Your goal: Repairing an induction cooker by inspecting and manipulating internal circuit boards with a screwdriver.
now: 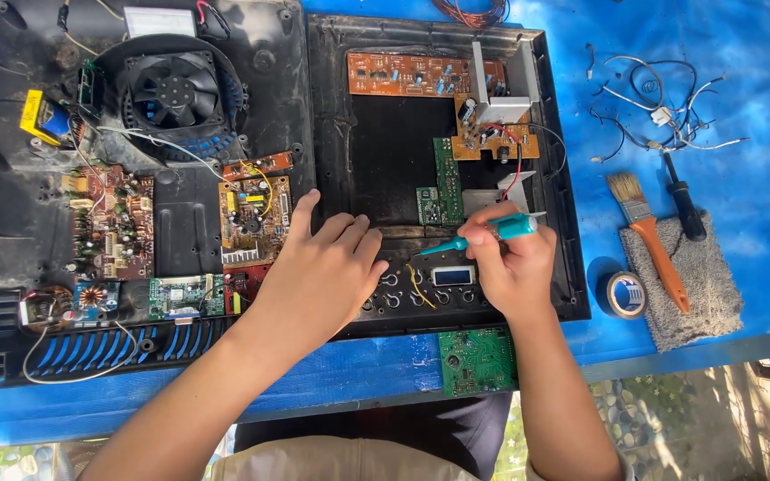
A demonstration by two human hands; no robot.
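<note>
My right hand (511,267) grips a teal-handled screwdriver (492,232), its tip pointing left and down at the front strip of the black right-hand housing panel (336,107), just above a small blue display (454,275). My left hand (321,272) lies flat, fingers apart, on the seam between that panel and the black left-hand housing (2,205). Small green boards (443,187) and orange boards (403,75) are fixed in the right panel.
The left housing carries a black fan (171,89) and several circuit boards (113,223). A loose green board (478,361) lies at the blue table's (759,178) front edge. To the right are a tape roll (626,294), a paintbrush (648,236) on grey cloth (697,294), a black tool (683,196) and loose wires (661,111).
</note>
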